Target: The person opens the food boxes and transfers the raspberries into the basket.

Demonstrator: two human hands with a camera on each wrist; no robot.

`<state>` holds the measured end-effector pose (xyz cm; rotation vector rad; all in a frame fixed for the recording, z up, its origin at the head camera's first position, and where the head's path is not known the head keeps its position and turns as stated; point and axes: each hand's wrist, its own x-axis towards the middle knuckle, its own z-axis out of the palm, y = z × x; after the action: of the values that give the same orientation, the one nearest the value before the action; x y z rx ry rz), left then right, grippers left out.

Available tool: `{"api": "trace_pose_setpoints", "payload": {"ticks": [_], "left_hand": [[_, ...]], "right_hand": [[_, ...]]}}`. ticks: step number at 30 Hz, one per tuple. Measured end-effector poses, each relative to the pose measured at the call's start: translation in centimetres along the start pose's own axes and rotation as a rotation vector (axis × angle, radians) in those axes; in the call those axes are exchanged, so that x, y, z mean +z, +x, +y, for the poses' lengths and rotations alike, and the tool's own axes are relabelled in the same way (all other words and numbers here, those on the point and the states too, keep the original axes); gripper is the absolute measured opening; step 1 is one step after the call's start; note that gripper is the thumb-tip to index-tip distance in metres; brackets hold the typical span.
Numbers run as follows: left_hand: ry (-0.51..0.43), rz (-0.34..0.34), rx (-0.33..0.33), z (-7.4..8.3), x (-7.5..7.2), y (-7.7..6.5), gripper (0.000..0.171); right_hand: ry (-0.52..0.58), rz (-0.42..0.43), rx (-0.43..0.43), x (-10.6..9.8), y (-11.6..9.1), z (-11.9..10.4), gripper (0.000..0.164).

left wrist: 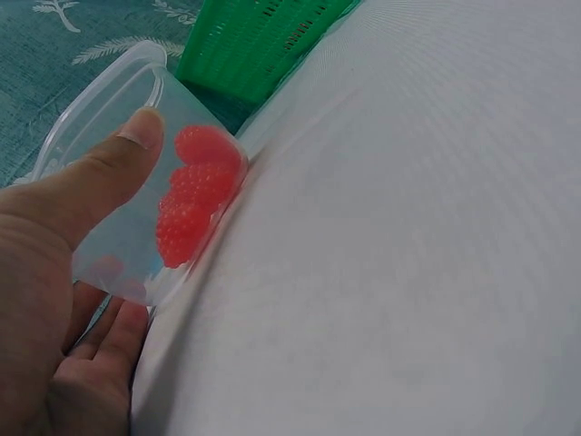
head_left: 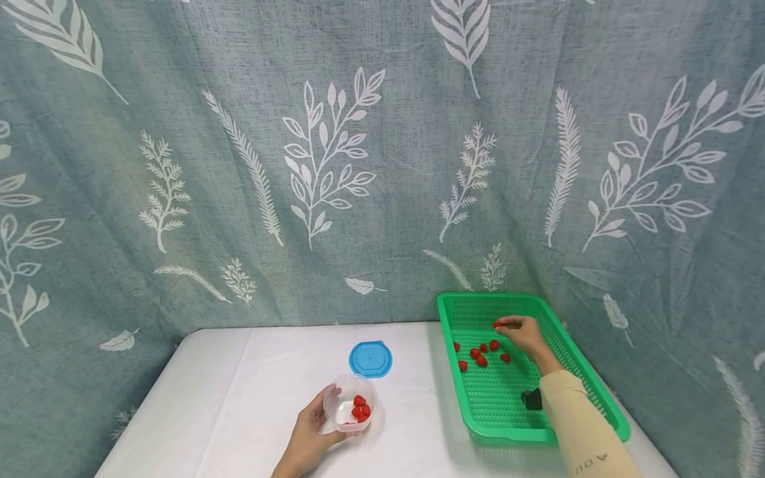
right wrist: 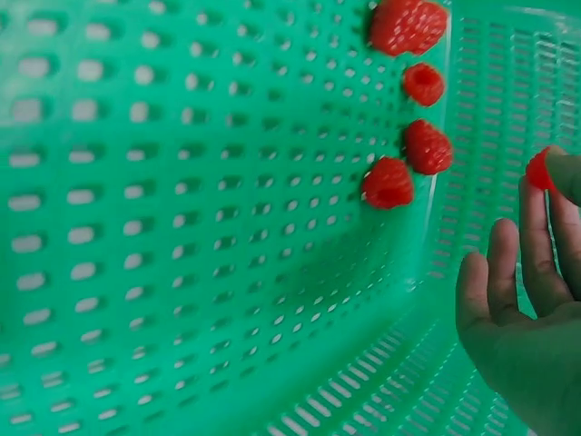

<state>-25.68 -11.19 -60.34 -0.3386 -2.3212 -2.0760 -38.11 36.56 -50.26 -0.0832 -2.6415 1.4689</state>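
Observation:
My left hand [head_left: 309,435] grips a clear plastic tub [head_left: 332,406] from its left side, thumb and fingers around the wall. Several red raspberries [head_left: 361,410] lie at the bottom of the tub, and they show through its wall in the left wrist view. Over the far part of the green basket [head_left: 478,435], my right hand [head_left: 523,334] pinches one raspberry [right wrist: 539,171] between thumb and fingertips. Below it, several more raspberries [head_left: 481,360] are scattered on the basket floor, mostly toward its left side.
A blue lid [head_left: 370,359] lies flat on the white-covered table [head_left: 251,398], just behind the tub. Inside the basket, a small black object [head_left: 532,399] sits near the right sleeve [head_left: 580,418]. A patterned curtain [head_left: 382,166] hangs behind the table.

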Motion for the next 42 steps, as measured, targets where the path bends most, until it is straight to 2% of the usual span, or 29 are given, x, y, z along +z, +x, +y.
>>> {"api": "trace_pose_setpoints", "payload": {"ticks": [7, 11, 21, 28, 31, 34, 38, 42], "left_hand": [[-0.001, 0.001, 0.002, -0.2, 0.0, 0.0, 0.093], [-0.006, 0.000, 0.008, -0.2, 0.0, 0.1, 0.093], [0.039, -0.010, 0.034, -0.1, -0.2, 0.0, 0.093], [0.006, 0.005, 0.022, -0.2, -0.1, 0.0, 0.095], [0.001, 0.007, 0.025, -0.1, -0.1, 0.0, 0.094], [0.008, 0.007, 0.025, -0.1, -0.2, 0.1, 0.094], [0.011, 0.006, 0.022, -0.1, -0.2, 0.1, 0.094], [0.000, 0.001, 0.025, -0.2, -0.2, 0.0, 0.094]], "right_hand": [[-0.068, 0.082, 0.060, -0.4, 0.2, 1.0, 0.031], [-0.094, 0.099, 0.083, -0.4, 0.2, 1.5, 0.030], [-0.153, 0.109, 0.098, -0.6, 0.3, 2.5, 0.027], [-0.170, 0.098, 0.090, -0.6, 0.4, 2.2, 0.032], [-0.149, 0.086, 0.063, -0.9, 0.5, 1.3, 0.036], [-0.089, 0.047, 0.040, -1.2, 0.6, -0.8, 0.042], [-0.022, -0.050, -0.022, -1.4, 0.4, -5.0, 0.048], [0.008, -0.124, -0.151, -1.2, -1.8, -10.0, 0.048]]}}
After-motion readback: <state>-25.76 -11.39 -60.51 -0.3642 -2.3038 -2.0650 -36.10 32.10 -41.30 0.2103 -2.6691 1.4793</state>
